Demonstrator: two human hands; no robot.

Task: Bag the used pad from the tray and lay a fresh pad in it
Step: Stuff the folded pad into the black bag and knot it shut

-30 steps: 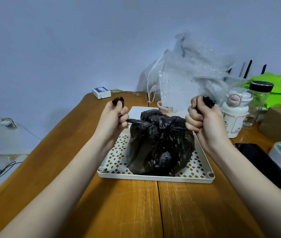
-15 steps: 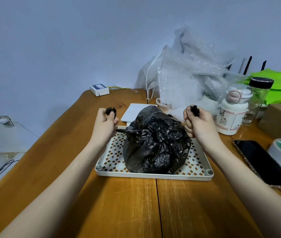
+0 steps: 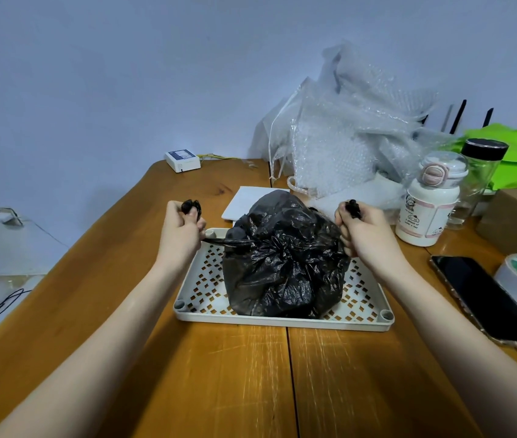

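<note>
A: Compared with a second before, both hands had dropped and come in closer to the bag point(image 3: 284, 263), and the ears no longer stood taut. The left hand point(image 3: 181, 232) kept a clenched grip on one twisted black ear; the right hand point(image 3: 366, 235) held the other ear the same way.

B: So the knot had been pulled tight and the strain eased?

A: That was the likely reading. The bag's mouth looked gathered and cinched at the middle, so the bagging seemed all but finished. The used pad itself could not be seen; it was presumably inside.

B: And where did the bag sit?

A: On the tray point(image 3: 282, 320), slightly right of centre, covering much of the grid. Nothing fresh could be laid until it was lifted off. The white sheet point(image 3: 244, 202) lying flat on the worktop point(image 3: 250, 380) just behind the tray might have been the fresh pad, though that was a guess.

B: Materials?

A: The bag was thin, glossy black film, heavily crumpled, bulging into a rough dome. The tray was a shallow, cream, rounded rectangle of stiff plastic, its floor pierced with small diamond cut-outs and round sockets at the corners. The worktop was scratched, orange-brown wood with a seam down the middle.
</note>
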